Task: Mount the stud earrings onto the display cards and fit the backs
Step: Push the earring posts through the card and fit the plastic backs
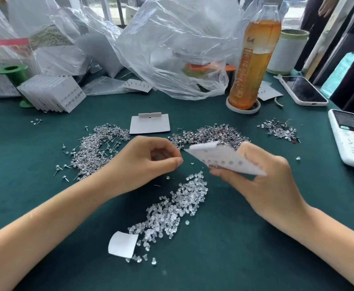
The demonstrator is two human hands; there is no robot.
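Observation:
My right hand (pixel 262 175) grips a white display card (pixel 220 157) above the table, tilted, with a row of studs through it. My left hand (pixel 148 158) is just left of the card with its fingers curled and fingertips pinched together; whatever it pinches is too small to make out. Below both hands lies a heap of clear earring backs (pixel 172 213). Piles of silver stud earrings lie to the left (pixel 97 148), behind the card (pixel 211 134) and at the far right (pixel 281 129). A blank card (pixel 150 123) lies flat behind the hands.
A stack of filled cards (pixel 52 94) leans at the back left by a green spool (pixel 11 73). Crumpled plastic bags (pixel 172 49), a tea bottle (pixel 253 59), a phone (pixel 303 91) and a white remote (pixel 352 137) stand around. A curled white paper (pixel 122 244) lies near me.

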